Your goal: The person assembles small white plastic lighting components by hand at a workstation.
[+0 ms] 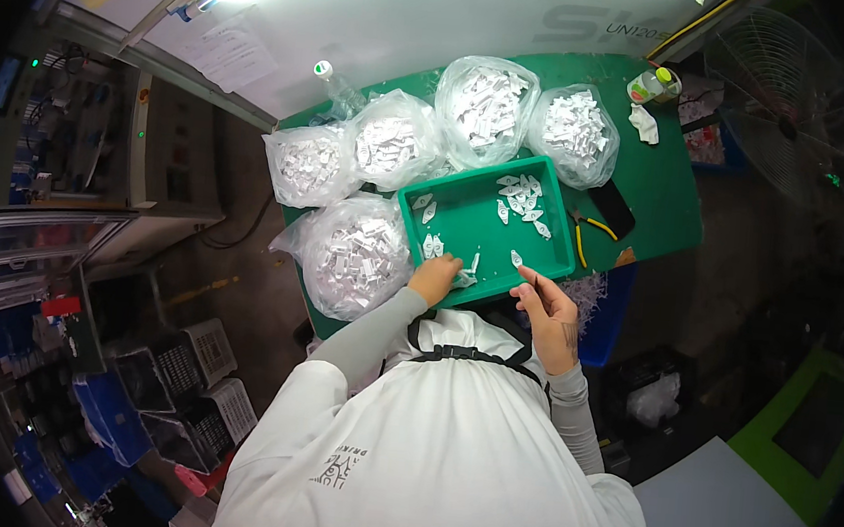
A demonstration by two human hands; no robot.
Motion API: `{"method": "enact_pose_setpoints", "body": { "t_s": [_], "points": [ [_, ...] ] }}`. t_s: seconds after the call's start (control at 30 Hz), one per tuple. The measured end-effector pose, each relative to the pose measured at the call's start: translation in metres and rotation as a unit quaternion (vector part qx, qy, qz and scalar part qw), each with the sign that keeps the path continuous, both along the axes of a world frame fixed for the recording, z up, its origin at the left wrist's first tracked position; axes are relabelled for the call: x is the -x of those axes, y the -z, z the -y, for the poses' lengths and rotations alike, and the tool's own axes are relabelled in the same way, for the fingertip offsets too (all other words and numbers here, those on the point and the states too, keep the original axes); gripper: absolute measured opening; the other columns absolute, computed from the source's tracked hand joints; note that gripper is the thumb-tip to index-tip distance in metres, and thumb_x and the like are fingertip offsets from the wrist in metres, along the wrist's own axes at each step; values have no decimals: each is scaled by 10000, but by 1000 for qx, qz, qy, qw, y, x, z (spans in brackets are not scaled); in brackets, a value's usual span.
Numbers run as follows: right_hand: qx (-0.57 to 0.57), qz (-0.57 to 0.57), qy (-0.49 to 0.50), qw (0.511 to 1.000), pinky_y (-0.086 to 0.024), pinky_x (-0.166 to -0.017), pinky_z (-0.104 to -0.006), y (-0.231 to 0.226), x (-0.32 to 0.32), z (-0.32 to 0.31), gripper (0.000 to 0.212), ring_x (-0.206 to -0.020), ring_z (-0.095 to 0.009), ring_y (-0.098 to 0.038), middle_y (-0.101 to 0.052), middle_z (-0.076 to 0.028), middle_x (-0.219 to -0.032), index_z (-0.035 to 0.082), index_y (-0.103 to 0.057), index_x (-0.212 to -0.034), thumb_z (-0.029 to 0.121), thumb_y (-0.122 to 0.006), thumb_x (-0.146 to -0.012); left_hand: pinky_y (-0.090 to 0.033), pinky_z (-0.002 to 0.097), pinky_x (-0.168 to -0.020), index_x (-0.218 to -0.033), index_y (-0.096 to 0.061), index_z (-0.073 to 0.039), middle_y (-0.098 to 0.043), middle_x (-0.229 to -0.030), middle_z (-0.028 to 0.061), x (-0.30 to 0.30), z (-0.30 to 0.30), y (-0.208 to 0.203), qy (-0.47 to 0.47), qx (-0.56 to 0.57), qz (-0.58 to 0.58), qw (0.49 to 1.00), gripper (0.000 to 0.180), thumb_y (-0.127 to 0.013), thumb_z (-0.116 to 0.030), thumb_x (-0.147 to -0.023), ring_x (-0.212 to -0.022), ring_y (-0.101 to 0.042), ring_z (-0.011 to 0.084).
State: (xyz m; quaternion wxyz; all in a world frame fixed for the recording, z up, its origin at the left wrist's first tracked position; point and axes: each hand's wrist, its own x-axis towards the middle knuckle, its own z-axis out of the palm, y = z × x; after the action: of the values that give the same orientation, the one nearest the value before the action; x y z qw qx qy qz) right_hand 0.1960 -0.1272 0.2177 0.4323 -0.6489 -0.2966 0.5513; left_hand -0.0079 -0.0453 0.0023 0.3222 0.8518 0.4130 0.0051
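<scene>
A green tray [465, 229] lies in front of me with small white plastic pieces [518, 194] scattered in it, most of them toward the far right corner. My left hand [434, 281] reaches over the tray's near left corner, fingers curled down beside a small pale clump [464, 278]; what they hold is hidden. My right hand [551, 325] is at the tray's near right side, thumb and forefinger pinched together. Just beyond those fingertips shows one white piece [516, 258]; I cannot tell whether they touch it. A thin white sliver [475, 262] lies between the hands.
Several clear bags of white pieces [357, 258] crowd the tray's left and far sides. Yellow-handled pliers [600, 227] and a black phone [611, 210] lie to its right. Bottles [337, 87] stand at the back. A blue bin [606, 320] is below the table's right edge.
</scene>
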Motion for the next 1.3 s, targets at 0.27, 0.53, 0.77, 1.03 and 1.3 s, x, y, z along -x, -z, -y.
{"method": "enact_pose_setpoints", "body": {
  "t_s": [0.27, 0.53, 0.77, 1.03, 1.3],
  "points": [
    [-25, -26, 11, 999, -505, -845, -249, 7, 3, -12, 425, -954, -97, -618, -701, -86, -1110, 10, -564, -1410, 212, -586, -1037, -580, 292, -767, -1104, -732, -8, -732, -1069, 94, -9, -18, -148, -318, 387, 318, 805, 231, -657, -200, -1000, -897, -712, 166],
    [-98, -147, -26, 984, -501, -864, -242, -24, 16, -21, 405, -966, -81, -613, -674, -43, -1080, 7, -581, -1369, 94, -663, -982, -581, 296, -920, -1054, -726, 19, -673, -1199, 149, 8, 9, -248, -195, 191, 477, 835, 250, -742, 133, -831, -1103, -671, 186],
    [-137, -162, -71, 975, -477, -849, -224, -42, 23, -17, 323, -959, -64, -598, -665, -17, -1030, -21, -652, -1261, 39, -711, -949, -564, 305, -952, -1188, -652, 24, -687, -1183, 124, 12, 19, -263, -213, 227, 511, 802, 390, -770, 111, -827, -1093, -679, 192],
    [-170, -147, -67, 972, -486, -855, -233, -48, 25, -12, 305, -976, -86, -615, -686, -57, -1086, -34, -652, -1259, 52, -690, -969, -573, 313, -944, -1227, -651, 49, -692, -1158, 131, 5, 21, -269, -191, 223, 489, 822, 400, -761, 101, -846, -1087, -674, 174],
    [-255, 53, -2, 966, -522, -749, -258, -60, 25, -13, 240, -899, -143, -677, -716, -117, -1083, 18, -665, -1224, 77, -643, -992, -585, 295, -905, -1244, -647, 76, -712, -1130, 160, 14, 19, -278, -216, 165, 496, 825, 442, -762, 137, -822, -1034, -697, 179]
  ]
}}
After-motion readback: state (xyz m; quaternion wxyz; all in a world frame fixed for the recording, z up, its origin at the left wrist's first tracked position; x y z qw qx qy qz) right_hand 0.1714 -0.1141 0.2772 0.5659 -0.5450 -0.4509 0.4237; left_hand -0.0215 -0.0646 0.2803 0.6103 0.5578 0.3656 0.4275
